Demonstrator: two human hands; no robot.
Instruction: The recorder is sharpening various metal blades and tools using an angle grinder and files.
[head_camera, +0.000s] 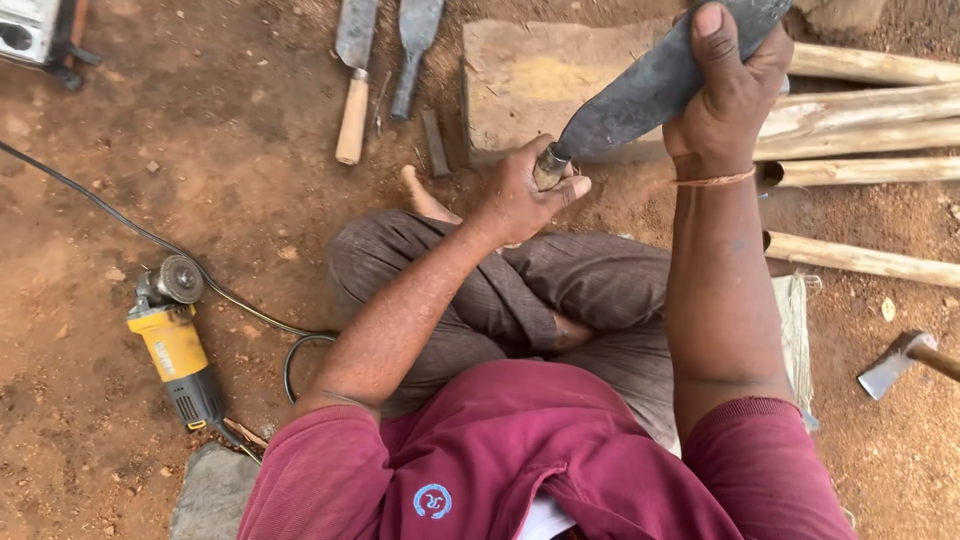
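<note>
On red dirt, left hand (520, 195) and right hand (725, 95) both grip a dark blade (640, 95), tip cut off.

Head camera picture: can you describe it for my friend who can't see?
A seated person's right hand and left hand hold a dark metal blade over a stone slab. A yellow angle grinder lies on the dirt.
</note>
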